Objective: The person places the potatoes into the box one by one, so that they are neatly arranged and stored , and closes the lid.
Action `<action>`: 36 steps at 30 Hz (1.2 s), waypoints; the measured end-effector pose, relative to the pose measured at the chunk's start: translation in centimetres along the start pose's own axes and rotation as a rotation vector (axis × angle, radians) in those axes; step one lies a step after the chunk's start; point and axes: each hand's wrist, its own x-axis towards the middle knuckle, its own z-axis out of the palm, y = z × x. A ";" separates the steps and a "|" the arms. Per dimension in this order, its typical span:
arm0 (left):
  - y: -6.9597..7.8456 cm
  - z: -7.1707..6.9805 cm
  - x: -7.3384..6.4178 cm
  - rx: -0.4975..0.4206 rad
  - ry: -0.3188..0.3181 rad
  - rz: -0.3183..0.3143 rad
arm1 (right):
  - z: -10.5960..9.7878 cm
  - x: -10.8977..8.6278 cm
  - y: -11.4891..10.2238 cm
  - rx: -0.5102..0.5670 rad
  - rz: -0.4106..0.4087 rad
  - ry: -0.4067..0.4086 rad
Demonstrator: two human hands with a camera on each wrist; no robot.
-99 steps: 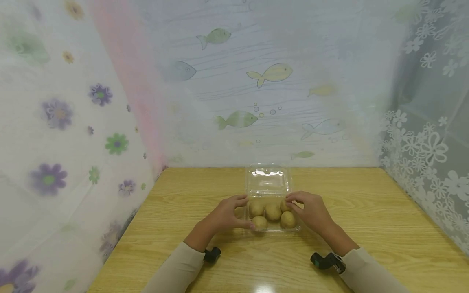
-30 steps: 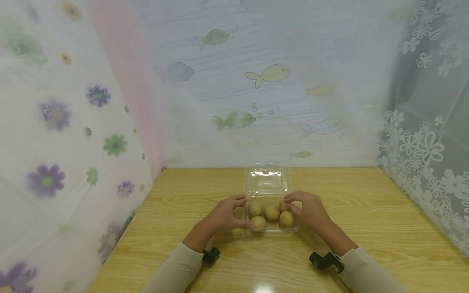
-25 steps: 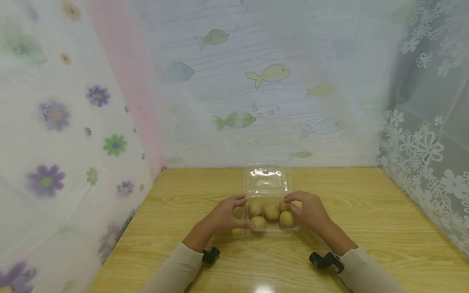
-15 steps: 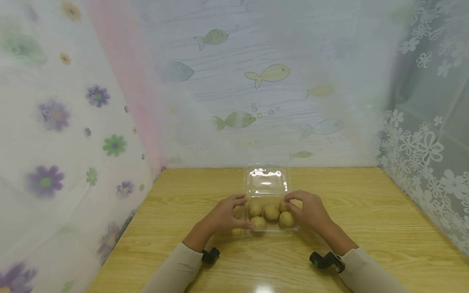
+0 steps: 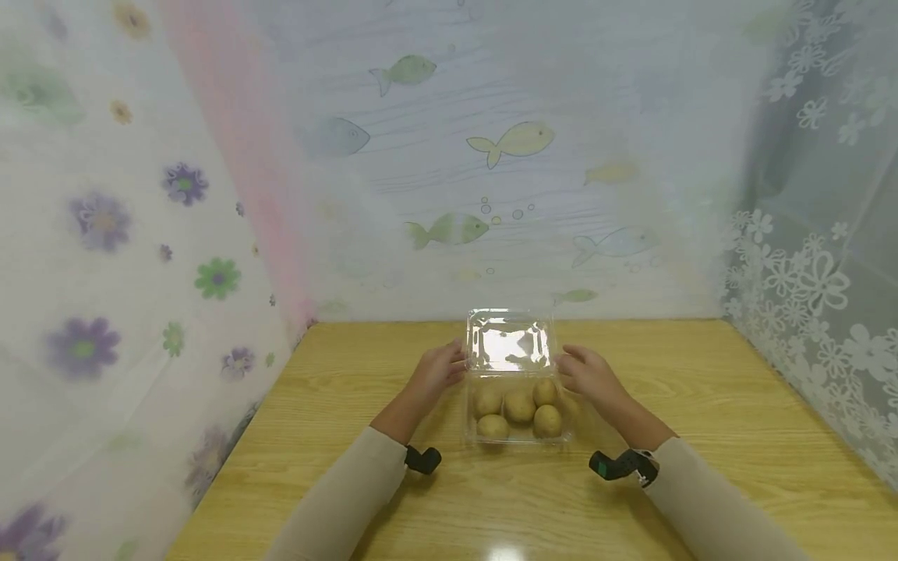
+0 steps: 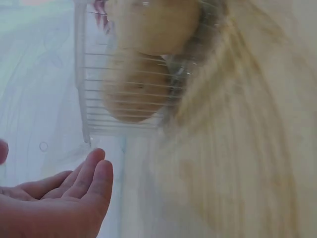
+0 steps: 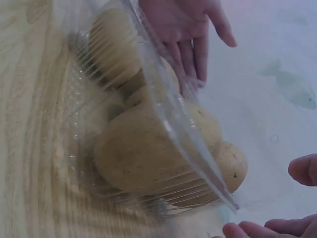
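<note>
A clear plastic clamshell box (image 5: 515,442) stands on the wooden table with several potatoes (image 5: 520,407) inside. Its hinged lid (image 5: 510,343) is raised at the back and catches a bright glare. My left hand (image 5: 429,382) is at the lid's left edge, fingers extended. On the other side, my right hand (image 5: 595,380) has its fingertips right at the lid's right edge. In the left wrist view, the left fingers (image 6: 101,181) lie just off the box's corner, thumb apart from them. The right wrist view shows the right thumb (image 7: 304,169) spread away from its fingers.
The wooden table (image 5: 393,351) reaches back to a sheet (image 5: 519,179) printed with fish. Flowered sheets (image 5: 105,273) hang along the left and right sides. Black wrist cameras (image 5: 423,460) sit at both sleeve cuffs.
Both hands have left the sides of the box's base and moved back to the lid's side edges. The potato at the back right is uncovered, and the lid stands a little higher with more glare.
</note>
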 end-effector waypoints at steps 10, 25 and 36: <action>1.7 0.3 -1.5 0.009 0.039 0.120 | -1.2 -1.9 -1.0 0.016 -0.137 -0.003; -2.3 -1.0 -7.7 0.175 -0.079 0.024 | -0.1 -8.3 0.5 0.031 0.018 -0.056; -2.2 -0.1 -8.8 0.174 -0.196 -0.133 | 0.2 -9.1 0.4 -0.007 0.151 -0.308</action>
